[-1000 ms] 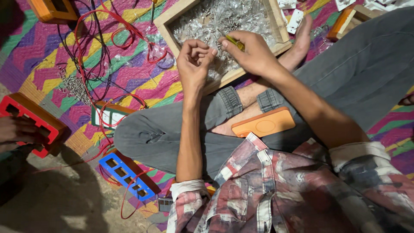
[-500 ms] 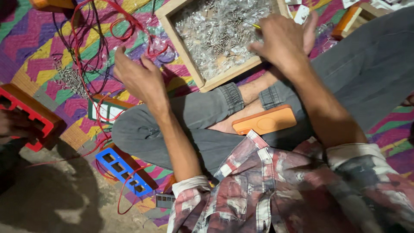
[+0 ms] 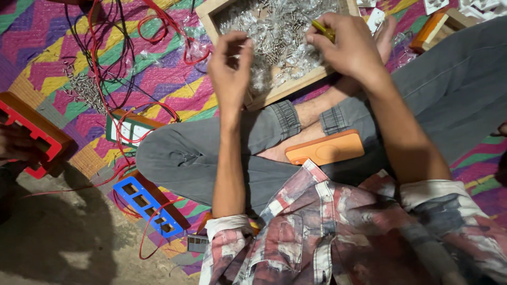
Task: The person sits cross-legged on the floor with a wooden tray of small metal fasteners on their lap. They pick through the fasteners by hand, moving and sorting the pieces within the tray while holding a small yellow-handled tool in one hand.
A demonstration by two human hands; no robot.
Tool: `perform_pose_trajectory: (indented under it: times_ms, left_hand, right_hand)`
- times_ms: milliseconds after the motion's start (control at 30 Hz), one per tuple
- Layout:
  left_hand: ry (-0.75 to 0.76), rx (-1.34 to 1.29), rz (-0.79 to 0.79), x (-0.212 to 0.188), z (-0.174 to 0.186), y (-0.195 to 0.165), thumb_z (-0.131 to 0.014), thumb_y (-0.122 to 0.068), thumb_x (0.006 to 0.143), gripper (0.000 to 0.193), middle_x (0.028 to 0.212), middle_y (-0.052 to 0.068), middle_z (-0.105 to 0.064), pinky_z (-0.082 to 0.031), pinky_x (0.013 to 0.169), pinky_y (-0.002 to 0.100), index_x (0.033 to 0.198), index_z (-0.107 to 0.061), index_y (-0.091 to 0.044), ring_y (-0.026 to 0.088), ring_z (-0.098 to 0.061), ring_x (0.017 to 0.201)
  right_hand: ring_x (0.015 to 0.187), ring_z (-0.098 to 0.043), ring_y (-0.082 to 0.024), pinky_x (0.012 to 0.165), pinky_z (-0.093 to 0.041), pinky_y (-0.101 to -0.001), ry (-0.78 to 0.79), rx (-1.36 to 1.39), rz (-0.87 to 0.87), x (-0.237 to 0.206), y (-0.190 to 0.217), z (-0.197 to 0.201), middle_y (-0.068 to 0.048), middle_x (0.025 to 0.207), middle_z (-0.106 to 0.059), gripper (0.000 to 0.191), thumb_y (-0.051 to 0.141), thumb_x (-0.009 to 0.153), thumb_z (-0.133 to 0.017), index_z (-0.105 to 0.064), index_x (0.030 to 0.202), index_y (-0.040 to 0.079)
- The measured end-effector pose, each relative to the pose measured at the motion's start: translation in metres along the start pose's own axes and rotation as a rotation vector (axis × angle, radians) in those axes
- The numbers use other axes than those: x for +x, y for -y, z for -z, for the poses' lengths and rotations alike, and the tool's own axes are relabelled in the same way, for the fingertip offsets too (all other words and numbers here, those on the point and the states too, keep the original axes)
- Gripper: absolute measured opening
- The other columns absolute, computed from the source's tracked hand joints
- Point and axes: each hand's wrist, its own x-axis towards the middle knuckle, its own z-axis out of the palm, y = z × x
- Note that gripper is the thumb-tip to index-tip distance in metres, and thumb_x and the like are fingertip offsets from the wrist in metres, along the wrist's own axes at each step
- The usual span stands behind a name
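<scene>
Here, right hand [image 3: 351, 47] grips a slim yellow tool [image 3: 323, 29].

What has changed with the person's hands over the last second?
The left hand swung out over the mat half a second ago and has come back up to the wooden tray of small metal parts, fingers pinched. The right hand stayed over the tray, still gripping the yellow-handled tool. The orange block stayed on the lap.

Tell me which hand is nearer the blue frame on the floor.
Left. The left hand is raised over the near corner of the wooden tray, on the blue frame's side. The right hand is farther away across the tray, holding a yellow tool.
</scene>
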Motion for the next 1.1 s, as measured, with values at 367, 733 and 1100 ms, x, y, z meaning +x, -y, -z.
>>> perform_pose_trajectory:
  times_ms: [367, 733, 1100]
  left_hand:
    - [0.212, -0.078, 0.049, -0.010, -0.030, -0.001, -0.073, -0.013, 0.097, 0.014, 0.091, 0.001, -0.076, -0.053, 0.068, 0.022, 0.109, -0.076, -0.005, 0.006, -0.066, 0.075]
    - [0.156, -0.125, 0.107, -0.010, -0.032, 0.000, -0.073, -0.012, 0.098, 0.011, 0.081, -0.004, -0.068, -0.045, 0.062, 0.020, 0.102, -0.074, -0.001, 0.002, -0.056, 0.070]
    - [0.031, -0.251, 0.140, -0.008, -0.026, 0.014, -0.072, -0.007, 0.098, 0.007, 0.085, -0.001, -0.071, -0.049, 0.065, 0.021, 0.100, -0.074, -0.001, 0.004, -0.061, 0.073]
  right_hand:
    - [0.078, -0.060, -0.003, 0.066, -0.048, -0.0205, 0.176, 0.697, -0.073, 0.004, 0.015, -0.015, 0.004, 0.093, -0.068, 0.019, 0.013, 0.107, -0.066, -0.069, 0.123, 0.004]
    - [0.077, -0.055, -0.004, 0.065, -0.044, -0.0248, 0.010, 0.447, 0.043, 0.001, 0.027, -0.025, 0.000, 0.086, -0.066, 0.017, 0.016, 0.103, -0.073, -0.070, 0.106, 0.000]
    - [0.092, -0.062, -0.010, 0.083, -0.051, -0.0269, 0.084, 0.638, 0.182, 0.000, 0.030, -0.035, -0.002, 0.098, -0.062, 0.021, 0.013, 0.119, -0.051, -0.048, 0.136, 0.000]
